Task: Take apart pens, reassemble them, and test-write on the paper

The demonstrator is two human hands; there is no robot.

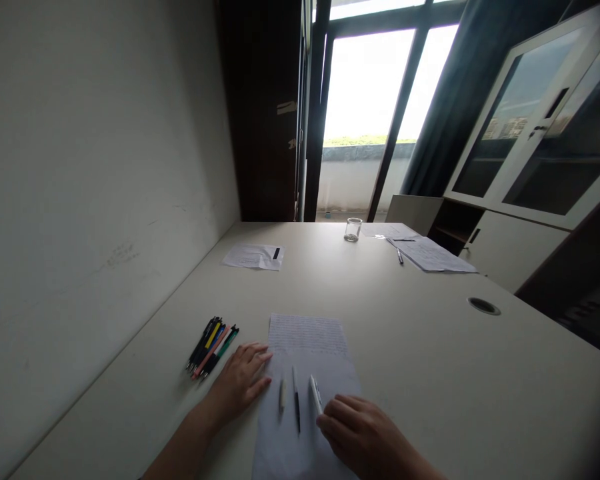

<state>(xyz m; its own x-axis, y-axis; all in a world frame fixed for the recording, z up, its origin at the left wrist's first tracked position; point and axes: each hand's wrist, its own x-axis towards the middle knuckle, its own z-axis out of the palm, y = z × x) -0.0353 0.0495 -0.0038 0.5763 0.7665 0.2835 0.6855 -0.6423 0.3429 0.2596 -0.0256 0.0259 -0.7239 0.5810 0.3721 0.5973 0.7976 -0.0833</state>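
A long sheet of paper [307,337] with lines of writing at its top lies on the white table. On it are a short pale pen [283,395] and a thin white-and-dark pen [296,400], side by side. My right hand [355,430] is closed at the sheet's right side, its fingertips on the lower end of a white pen [315,392]. My left hand [243,380] rests at the sheet's left edge with its fingers apart and holds nothing. Just beyond it, at the left, lies a bunch of coloured pens [211,347].
The white table [420,347] has a round cable hole [484,306] at the right. Farther back are a glass jar [353,230], a loose paper [253,257], stacked papers [433,255] and a pen [399,256]. A wall [105,167] borders the left side.
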